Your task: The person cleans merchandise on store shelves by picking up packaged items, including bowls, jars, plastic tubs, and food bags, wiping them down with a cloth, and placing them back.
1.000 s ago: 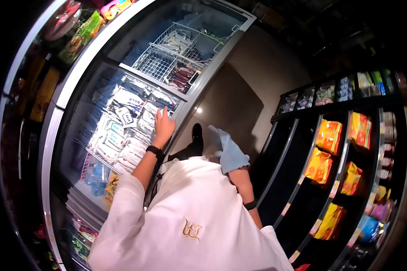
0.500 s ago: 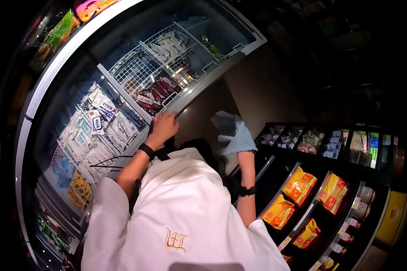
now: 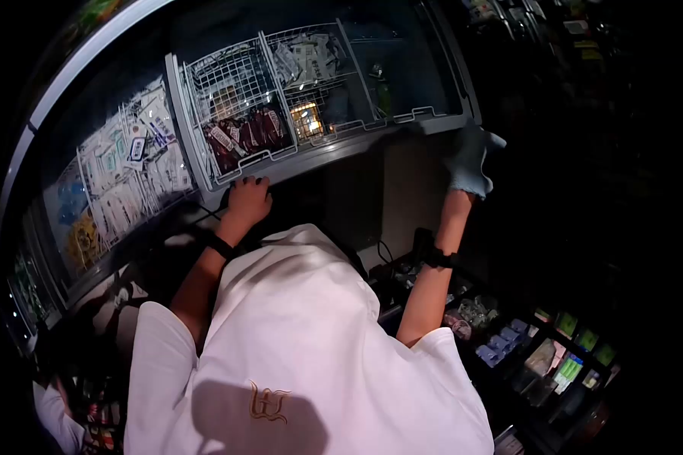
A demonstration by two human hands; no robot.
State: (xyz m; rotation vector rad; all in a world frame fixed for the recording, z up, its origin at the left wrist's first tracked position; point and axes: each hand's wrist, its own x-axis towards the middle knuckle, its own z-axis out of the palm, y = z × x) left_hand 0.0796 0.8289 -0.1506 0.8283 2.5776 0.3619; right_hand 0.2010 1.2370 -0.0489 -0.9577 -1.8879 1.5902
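Note:
My left hand point(image 3: 250, 202) rests on the front rim of a chest freezer point(image 3: 319, 155), fingertips apart over the edge. Just beyond it, a white wire basket point(image 3: 231, 83) holds several dark red ice-cream wrappers point(image 3: 247, 135). A light blue cloth point(image 3: 472, 163) covers my right hand point(image 3: 463, 189), which is at the freezer's front right corner; the cloth hides its fingers. Left of the divider, many white ice-cream packets point(image 3: 129, 163) fill another section. Whether the cloth presses on the rim is too dark to tell.
A black shelf rack with small packets point(image 3: 501, 343) stands at the lower right, behind my right arm. At the lower left edge a white sleeve point(image 3: 57, 413) shows, apparently another person's. A thin black cable point(image 3: 385, 250) hangs below the freezer.
My right hand has carried the cloth forward and right to the freezer's corner. My left hand stays at the rim. The view has turned, and the orange snack bags are out of sight.

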